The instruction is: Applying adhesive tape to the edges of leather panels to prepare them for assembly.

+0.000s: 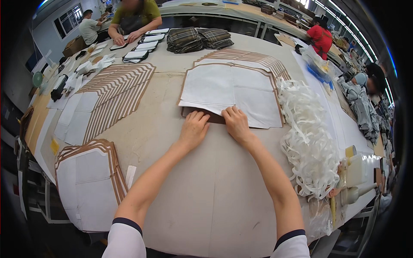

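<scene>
Pinching narrowly, the right hand (236,124) is holding the near edge of a panel (211,86) at twelve o'clock, the left hand (195,127), its grip unclear, curling alongside, an uneven pull possibly skewing the fanned stack (267,64) behind.

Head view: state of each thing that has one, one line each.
White panel: flat, near edge partly lifted
Left hand: fingers curled at that edge
Right hand: fingers curled on that edge
Left panels: fanned out
Lower-left panels: stacked, staggered
White strips: tangled heap
Plaid fabric: in two piles
</scene>
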